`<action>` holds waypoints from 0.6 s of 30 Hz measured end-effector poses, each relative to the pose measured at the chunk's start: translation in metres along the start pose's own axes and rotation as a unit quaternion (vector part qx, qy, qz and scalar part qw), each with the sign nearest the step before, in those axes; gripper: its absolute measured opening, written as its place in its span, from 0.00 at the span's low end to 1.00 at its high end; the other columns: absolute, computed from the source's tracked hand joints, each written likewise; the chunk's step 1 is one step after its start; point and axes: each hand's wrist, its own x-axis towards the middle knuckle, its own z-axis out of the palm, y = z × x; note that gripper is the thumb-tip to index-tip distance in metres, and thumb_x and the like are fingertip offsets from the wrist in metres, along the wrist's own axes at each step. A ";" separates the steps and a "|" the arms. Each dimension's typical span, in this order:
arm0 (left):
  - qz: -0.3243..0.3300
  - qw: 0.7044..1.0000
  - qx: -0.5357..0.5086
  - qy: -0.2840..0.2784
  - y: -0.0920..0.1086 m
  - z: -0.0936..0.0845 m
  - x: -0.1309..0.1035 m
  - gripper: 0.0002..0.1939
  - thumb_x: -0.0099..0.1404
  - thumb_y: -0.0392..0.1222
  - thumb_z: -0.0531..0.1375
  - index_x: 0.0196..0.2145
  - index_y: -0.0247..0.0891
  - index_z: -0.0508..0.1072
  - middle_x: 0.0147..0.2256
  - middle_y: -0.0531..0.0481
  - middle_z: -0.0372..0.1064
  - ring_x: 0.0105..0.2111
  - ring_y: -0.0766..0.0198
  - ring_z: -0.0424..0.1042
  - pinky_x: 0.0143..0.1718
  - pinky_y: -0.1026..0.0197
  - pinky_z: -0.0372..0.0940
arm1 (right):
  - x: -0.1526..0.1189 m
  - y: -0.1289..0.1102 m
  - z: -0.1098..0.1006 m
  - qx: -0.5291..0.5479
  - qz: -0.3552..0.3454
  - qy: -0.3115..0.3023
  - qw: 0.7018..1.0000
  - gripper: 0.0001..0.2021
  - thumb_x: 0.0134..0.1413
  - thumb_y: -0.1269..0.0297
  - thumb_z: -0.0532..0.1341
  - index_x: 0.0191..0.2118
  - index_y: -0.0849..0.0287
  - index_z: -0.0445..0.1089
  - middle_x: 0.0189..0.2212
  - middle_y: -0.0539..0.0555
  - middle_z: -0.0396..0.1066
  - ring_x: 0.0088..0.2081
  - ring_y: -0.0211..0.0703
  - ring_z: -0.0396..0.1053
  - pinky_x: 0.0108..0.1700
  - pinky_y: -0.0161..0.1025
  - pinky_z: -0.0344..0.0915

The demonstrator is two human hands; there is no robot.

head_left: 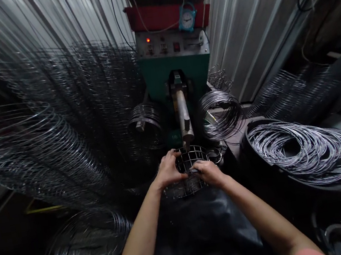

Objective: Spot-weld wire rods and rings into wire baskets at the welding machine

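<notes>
Many wire rings (317, 134), clock (187, 19), mesh basket (194, 157)

- Blue clock (187, 19), well beyond the right grip (210, 172)
- Corrugated metal wall (84, 12), far beyond the left grip (168, 171)
- Wire-hoop stack (46, 138), well left of the left grip
- Yellow strip (46, 209), also well left of it

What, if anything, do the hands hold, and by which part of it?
A round wire basket: the left hand at its left side, the right hand at its near rim.
</notes>
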 end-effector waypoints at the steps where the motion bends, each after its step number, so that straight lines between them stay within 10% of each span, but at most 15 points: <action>1: -0.001 1.000 -0.002 -0.001 0.000 0.000 0.001 0.43 0.38 0.47 0.70 0.53 0.40 0.63 0.59 0.39 0.55 0.60 0.46 0.54 0.58 0.47 0.53 | 0.000 -0.001 0.000 -0.002 0.006 0.003 1.000 0.08 0.56 0.68 0.58 0.39 0.55 0.73 0.36 0.54 0.73 0.37 0.42 0.71 0.38 0.33 0.63; 13: -0.046 0.998 0.024 0.047 0.006 0.003 0.019 0.41 0.38 0.46 0.70 0.51 0.38 0.65 0.56 0.38 0.58 0.59 0.45 0.55 0.58 0.47 0.53 | 0.014 0.007 0.005 -0.042 0.085 0.040 0.995 0.09 0.56 0.67 0.59 0.41 0.52 0.73 0.42 0.54 0.72 0.40 0.42 0.71 0.40 0.34 0.64; 18: -0.052 0.998 -0.001 0.044 0.001 0.003 0.027 0.41 0.38 0.50 0.70 0.50 0.38 0.66 0.55 0.39 0.59 0.57 0.45 0.58 0.57 0.49 0.55 | 0.005 0.007 0.003 0.117 0.131 0.162 0.971 0.14 0.49 0.64 0.63 0.44 0.54 0.71 0.44 0.55 0.69 0.42 0.44 0.68 0.41 0.36 0.64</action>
